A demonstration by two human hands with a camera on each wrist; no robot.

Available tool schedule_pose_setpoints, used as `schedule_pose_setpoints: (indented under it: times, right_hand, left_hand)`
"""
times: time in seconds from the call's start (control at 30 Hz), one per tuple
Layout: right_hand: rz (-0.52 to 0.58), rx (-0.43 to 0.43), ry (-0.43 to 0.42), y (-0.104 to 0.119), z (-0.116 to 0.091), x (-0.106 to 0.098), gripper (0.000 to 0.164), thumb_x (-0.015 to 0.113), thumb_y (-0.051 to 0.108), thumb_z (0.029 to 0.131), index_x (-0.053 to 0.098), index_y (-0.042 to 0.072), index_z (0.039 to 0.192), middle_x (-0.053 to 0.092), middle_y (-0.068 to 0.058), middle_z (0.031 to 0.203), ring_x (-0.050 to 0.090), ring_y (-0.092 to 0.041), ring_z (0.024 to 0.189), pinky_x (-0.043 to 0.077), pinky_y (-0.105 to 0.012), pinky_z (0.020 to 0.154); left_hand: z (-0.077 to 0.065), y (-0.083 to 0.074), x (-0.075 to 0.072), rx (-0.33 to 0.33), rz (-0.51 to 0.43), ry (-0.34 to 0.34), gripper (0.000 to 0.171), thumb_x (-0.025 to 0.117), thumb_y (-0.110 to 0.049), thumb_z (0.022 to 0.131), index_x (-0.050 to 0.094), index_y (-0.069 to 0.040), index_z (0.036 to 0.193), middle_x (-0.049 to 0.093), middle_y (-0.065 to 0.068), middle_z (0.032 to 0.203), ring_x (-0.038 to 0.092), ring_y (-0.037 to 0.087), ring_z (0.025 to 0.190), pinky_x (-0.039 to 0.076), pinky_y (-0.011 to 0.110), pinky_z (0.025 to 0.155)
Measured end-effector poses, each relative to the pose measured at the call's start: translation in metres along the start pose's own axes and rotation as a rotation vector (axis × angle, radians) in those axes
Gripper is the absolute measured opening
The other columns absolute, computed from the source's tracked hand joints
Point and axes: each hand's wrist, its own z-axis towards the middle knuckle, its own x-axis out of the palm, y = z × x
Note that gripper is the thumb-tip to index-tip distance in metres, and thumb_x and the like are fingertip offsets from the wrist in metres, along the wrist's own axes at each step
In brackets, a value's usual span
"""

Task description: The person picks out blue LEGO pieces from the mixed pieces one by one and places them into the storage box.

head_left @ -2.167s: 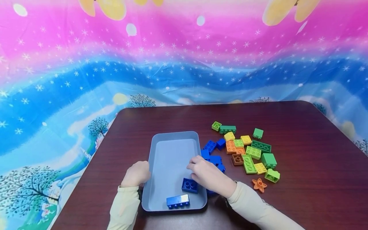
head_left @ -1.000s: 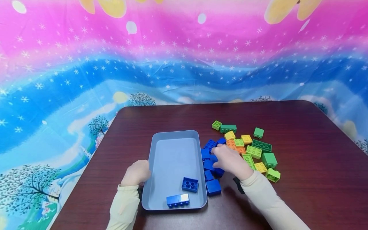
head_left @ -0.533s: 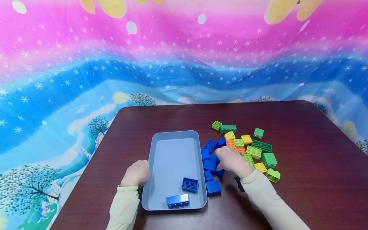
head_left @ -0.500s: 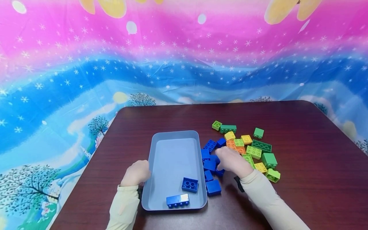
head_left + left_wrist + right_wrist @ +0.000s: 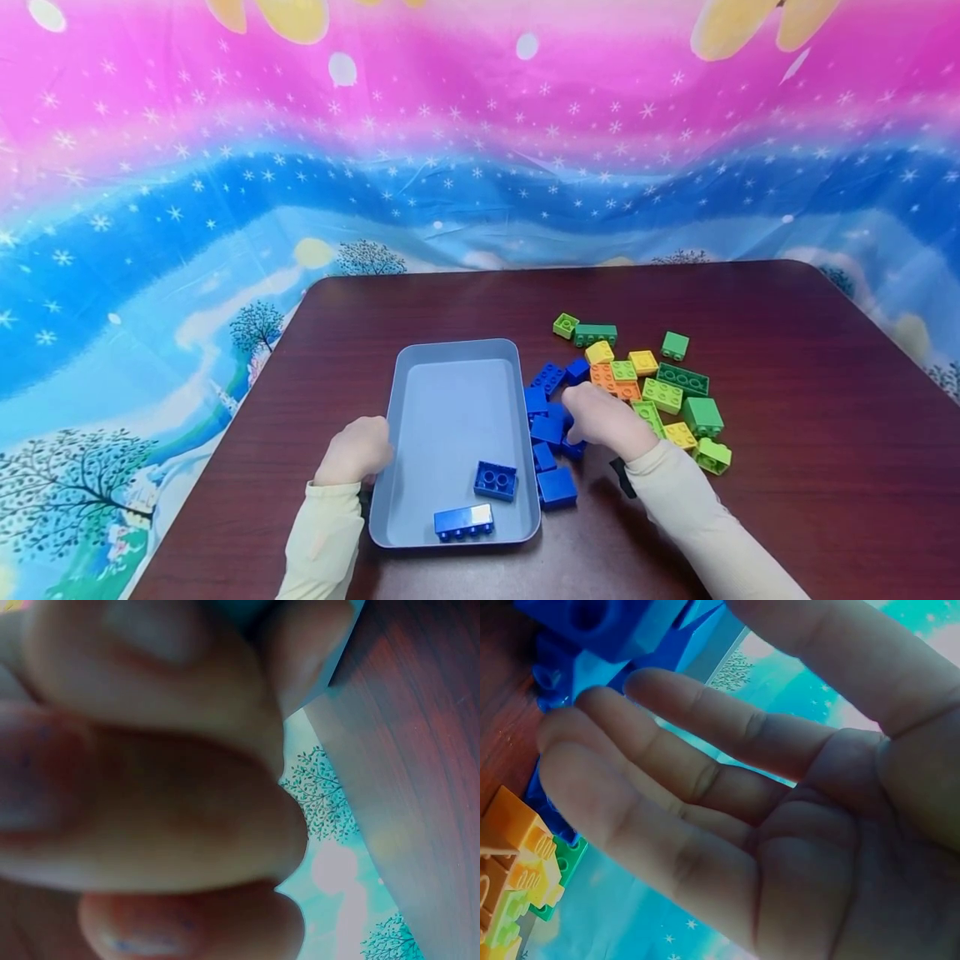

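My left hand (image 5: 355,452) holds the left side of a grey-blue tray (image 5: 442,408). In the left wrist view its curled fingers (image 5: 172,802) fill the picture, and a strip of the tray shows beside them. Two blue building bricks lie in the tray's near end: a long brick (image 5: 463,522) on its side and a brick with its hollow underside up (image 5: 495,481). My right hand (image 5: 607,419) hovers at the pile of blue bricks (image 5: 547,430) against the tray's right side. In the right wrist view its fingers (image 5: 705,780) are loosely bent with nothing between them, close to blue bricks.
Right of the blue pile lie several green, yellow and orange bricks, among them a green brick (image 5: 702,416) and a yellow brick (image 5: 680,436). They rest on a dark wooden table (image 5: 787,358). A patterned cloth (image 5: 480,167) hangs behind it.
My right hand has moved rightward from the tray's right side to the blue pile, then stayed nearly still over the last half second. The left hand and tray have not moved.
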Motion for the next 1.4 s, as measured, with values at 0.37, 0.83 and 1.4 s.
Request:
schedule_pose_setpoints:
  times: [0.37,0.83,1.4]
  right_hand:
    - [-0.025,-0.045,0.046,-0.003,0.0,-0.003,0.015,0.065,-0.002,0.077,0.053,0.002,0.069,0.04,-0.001,0.057,0.039,-0.012,0.049,0.032,-0.022,0.046]
    - [-0.012,-0.051,0.044,0.003,-0.001,0.001,0.034,0.064,-0.001,0.076,0.037,0.007,0.056,0.023,0.002,0.049,0.027,-0.011,0.04,0.022,-0.021,0.042]
    - [-0.05,-0.055,0.066,0.008,-0.004,0.001,0.017,0.066,-0.006,0.07,0.05,0.001,0.07,0.039,-0.003,0.058,0.04,-0.016,0.052,0.03,-0.026,0.047]
  left_hand:
    - [0.0,0.0,-0.001,-0.003,-0.007,0.004,0.026,0.044,0.006,0.078,0.044,-0.007,0.055,0.043,0.005,0.049,0.044,0.013,0.037,0.035,0.024,0.037]
    - [0.001,0.0,-0.001,-0.003,0.012,0.007,0.025,0.045,0.005,0.079,0.046,-0.006,0.056,0.044,0.006,0.049,0.045,0.013,0.036,0.037,0.025,0.037]
    - [-0.001,-0.001,-0.002,-0.003,0.005,0.008,0.024,0.043,0.006,0.078,0.046,-0.005,0.057,0.045,0.006,0.049,0.045,0.013,0.036,0.036,0.024,0.037]
